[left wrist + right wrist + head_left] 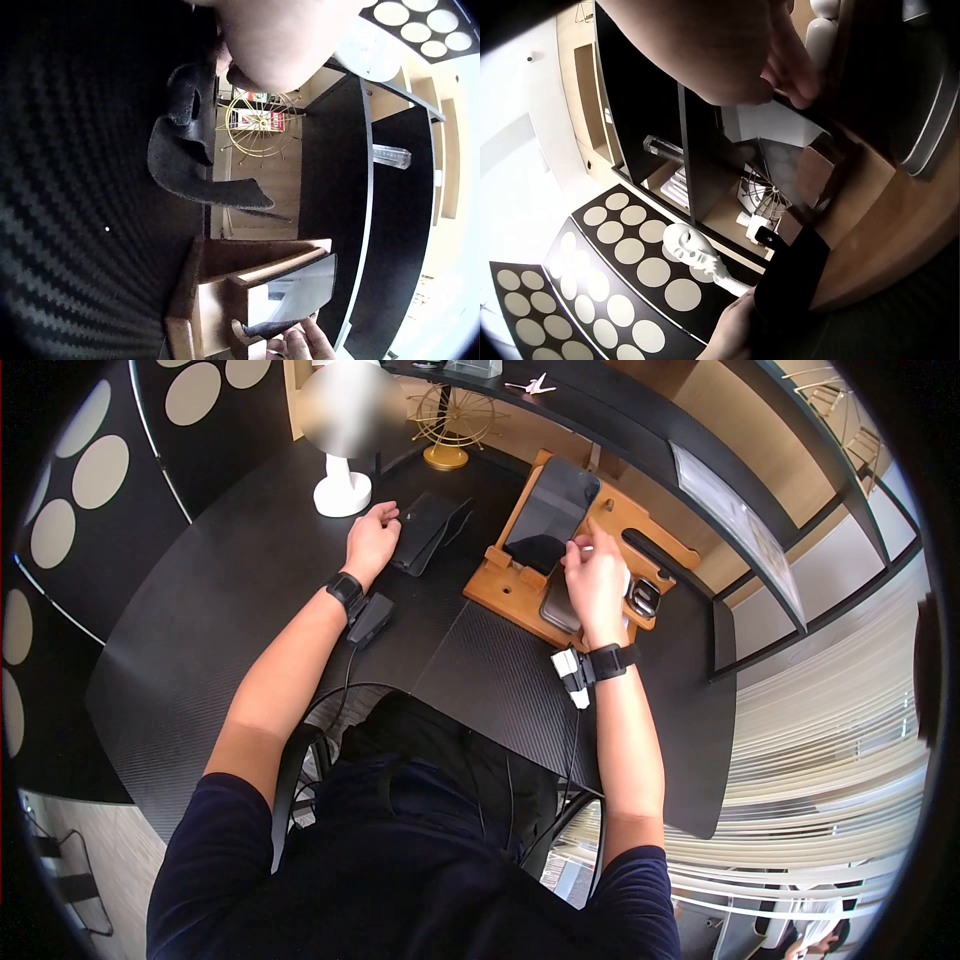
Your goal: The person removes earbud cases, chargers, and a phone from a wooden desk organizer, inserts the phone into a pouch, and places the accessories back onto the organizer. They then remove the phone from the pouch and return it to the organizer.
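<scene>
My left hand (373, 545) rests on the dark table, fingers loosely extended along the left edge of a black folded pouch (428, 532). The pouch's flap (225, 193) stands partly raised in the left wrist view. My right hand (597, 585) is over a wooden desk stand (495, 588), pinching the right edge of a smartphone (552, 505). The phone leans on the stand with its lower end at the wooden ledge. Below that hand, a grey rounded device (560, 605) lies on the stand, partly hidden. A smartwatch (645, 598) sits at the stand's right side.
A white face sculpture (690, 247) stands at the back left on a round base. Behind the pouch is a gold wheel ornament (447, 455). A black shelf (640, 445) runs along the back and right. Wrist-camera cables hang toward the table's front edge.
</scene>
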Demonstrator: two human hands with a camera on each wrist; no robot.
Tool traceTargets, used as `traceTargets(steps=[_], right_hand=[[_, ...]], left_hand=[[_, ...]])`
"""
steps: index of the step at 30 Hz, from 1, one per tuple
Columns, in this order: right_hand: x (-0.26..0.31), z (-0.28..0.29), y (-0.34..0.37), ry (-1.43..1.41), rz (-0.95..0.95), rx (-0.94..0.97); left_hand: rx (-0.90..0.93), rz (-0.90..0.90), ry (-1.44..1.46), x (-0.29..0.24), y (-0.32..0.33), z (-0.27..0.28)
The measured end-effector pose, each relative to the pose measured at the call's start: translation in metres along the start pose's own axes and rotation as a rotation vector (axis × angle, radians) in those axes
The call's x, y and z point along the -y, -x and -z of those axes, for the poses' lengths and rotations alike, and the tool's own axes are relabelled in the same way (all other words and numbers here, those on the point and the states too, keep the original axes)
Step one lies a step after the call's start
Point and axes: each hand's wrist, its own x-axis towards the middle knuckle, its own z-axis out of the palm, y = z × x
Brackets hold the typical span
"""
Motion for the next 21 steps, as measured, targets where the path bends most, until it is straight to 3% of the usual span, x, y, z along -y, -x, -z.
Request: traceTargets(steps=[4,8,13,16,18,21], right_hand=[[-0.006,0.0,-0.001,0.066,0.041,-0.039],[-0.003,0.011,-0.004,-0.063,-0.014,-0.03],[-0.007,0.056,0.014,-0.141,0.039,-0.015],[-0.04,0.088,0.038,-0.1,0.105,-0.038],[-0.07,0.108,0.054,-0.089,0.032,-0.057],[-0.128,0.122,0.076,-0.281,-0.335,-0.027]], left_hand=[[-0.011,-0.009,-0.014,-0.002,0.001,0.001],[-0.027,-0.012,-0.026,0.0,0.001,0.0],[-0.044,-0.012,-0.005,0.003,-0.001,0.0],[-0.035,0.016,-0.01,-0.003,0.001,0.0],[-0.001,0.055,-0.002,-0.004,0.001,0.002],[-0.011,0.079,0.012,-0.001,-0.001,0.001]])
